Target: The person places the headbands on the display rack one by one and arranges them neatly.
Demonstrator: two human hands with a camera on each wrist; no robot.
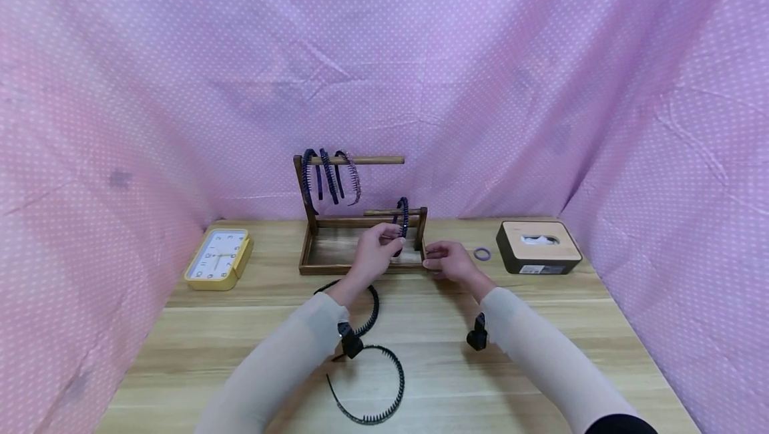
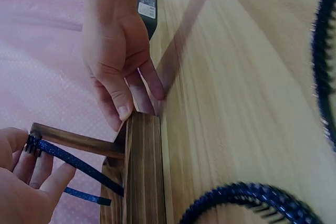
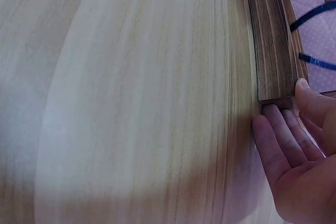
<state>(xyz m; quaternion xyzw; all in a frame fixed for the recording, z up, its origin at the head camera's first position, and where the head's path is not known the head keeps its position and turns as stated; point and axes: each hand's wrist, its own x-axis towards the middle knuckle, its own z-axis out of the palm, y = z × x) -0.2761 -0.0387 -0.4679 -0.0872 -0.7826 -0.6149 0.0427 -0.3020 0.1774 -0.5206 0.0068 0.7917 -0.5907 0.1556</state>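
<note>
A dark blue toothed headband [image 1: 404, 212] hangs over the short lower bar of a brown wooden rack [image 1: 327, 269]. My left hand [image 1: 374, 252] pinches this headband between thumb and fingers, near the bar; its glittery ends [image 2: 86, 199] hang down toward the tray in the left wrist view. At the rack's front right corner, my right hand [image 1: 452, 262] holds the wooden edge, thumb on the inner side and fingers against the outer end [image 3: 286, 140]. Several other headbands [image 1: 327, 177] hang from the rack's long upper bar, toward its left post.
Two dark toothed headbands, one nearer [image 1: 401, 380] and one partly under my left forearm [image 1: 376, 307], lie on the wooden table. A yellow clock [image 1: 219, 257] stands left. On the right are a purple ring [image 1: 482, 249] and a tissue box [image 1: 539, 247]. Pink dotted cloth hangs behind.
</note>
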